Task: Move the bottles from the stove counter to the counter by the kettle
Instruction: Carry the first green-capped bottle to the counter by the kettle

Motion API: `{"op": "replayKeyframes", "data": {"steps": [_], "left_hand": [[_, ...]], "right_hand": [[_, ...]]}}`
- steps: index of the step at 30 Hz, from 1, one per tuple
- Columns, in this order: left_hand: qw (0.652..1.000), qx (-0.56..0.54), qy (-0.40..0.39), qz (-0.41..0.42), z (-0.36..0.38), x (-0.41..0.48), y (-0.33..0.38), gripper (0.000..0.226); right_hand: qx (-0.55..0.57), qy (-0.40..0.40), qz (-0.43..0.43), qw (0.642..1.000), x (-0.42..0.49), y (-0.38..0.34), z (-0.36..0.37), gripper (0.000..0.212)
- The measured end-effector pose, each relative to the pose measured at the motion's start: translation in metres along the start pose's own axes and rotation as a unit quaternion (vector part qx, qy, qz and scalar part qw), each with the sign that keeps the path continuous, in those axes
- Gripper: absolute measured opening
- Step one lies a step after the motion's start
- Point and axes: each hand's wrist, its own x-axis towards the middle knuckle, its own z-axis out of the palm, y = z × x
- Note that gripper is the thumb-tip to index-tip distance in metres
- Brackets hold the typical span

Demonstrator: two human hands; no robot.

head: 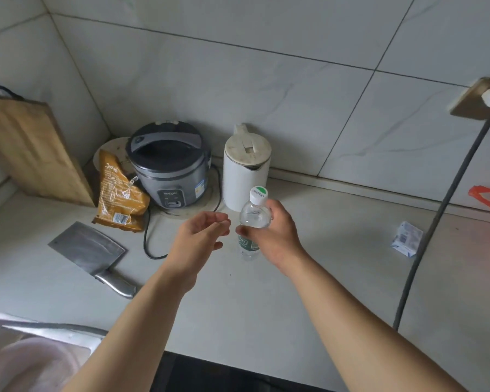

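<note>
- The right hand (276,236) is wrapped round a clear plastic water bottle (253,222); its fingers curl over the far side of the body and the thumb crosses the near side just above the green label.
- The bottle stands upright, its white cap with a green patch above the hand and its base below the grip, at the pale counter (309,292); whether the base touches cannot be told.
- It is just in front of the white electric kettle (245,171), slightly toward its right side.
- The left hand (203,236) hovers just beside the bottle on its left, fingers loosely spread and holding nothing, with a narrow gap to the right thumb.
- A grey rice cooker (169,165) sits left of the kettle, an orange snack bag (119,193) leans against it, and a cleaver (89,248) lies flat nearer the counter's front.
- A wooden cutting board (31,148) leans on the left wall.
</note>
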Motion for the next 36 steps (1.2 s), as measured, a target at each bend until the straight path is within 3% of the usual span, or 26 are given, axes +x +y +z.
{"op": "replayKeyframes", "data": {"steps": [25, 36], "left_hand": [[0.995, 0.008, 0.091, -0.035, -0.03, 0.057, -0.021, 0.012], [0.995, 0.001, 0.094, -0.046, -0.035, 0.065, -0.028, 0.01]], "right_hand": [[-0.022, -0.068, -0.003, 0.997, 0.072, 0.016, 0.069, 0.063], [-0.031, -0.052, -0.017, 0.998, 0.088, 0.024, 0.084, 0.065]]}}
